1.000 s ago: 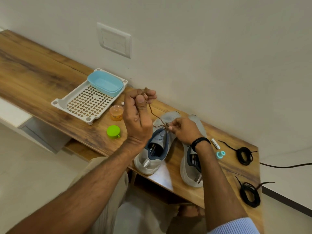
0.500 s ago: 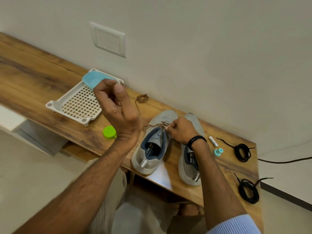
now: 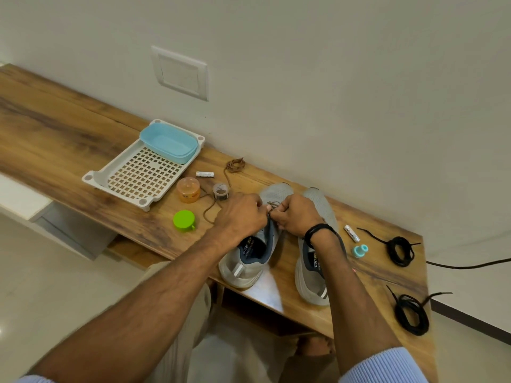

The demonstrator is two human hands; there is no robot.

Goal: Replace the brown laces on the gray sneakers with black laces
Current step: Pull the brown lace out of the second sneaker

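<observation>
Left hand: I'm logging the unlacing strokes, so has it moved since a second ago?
Yes. The left hand has moved rightward and down from in front of the white tray to the brown lace on the left sneaker, beside the right hand.

Wood-grain table, glossy; knit-mesh sneakers; plastic tray.

Wood-grain counter, gray sneakers
White grid tray, blue tub, orange jar, green lid, brown lace, black laces.

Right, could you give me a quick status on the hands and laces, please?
Left hand, right hand both pinching the brown lace over one sneaker. Black laces coiled, untouched. Nothing in the way.
</observation>
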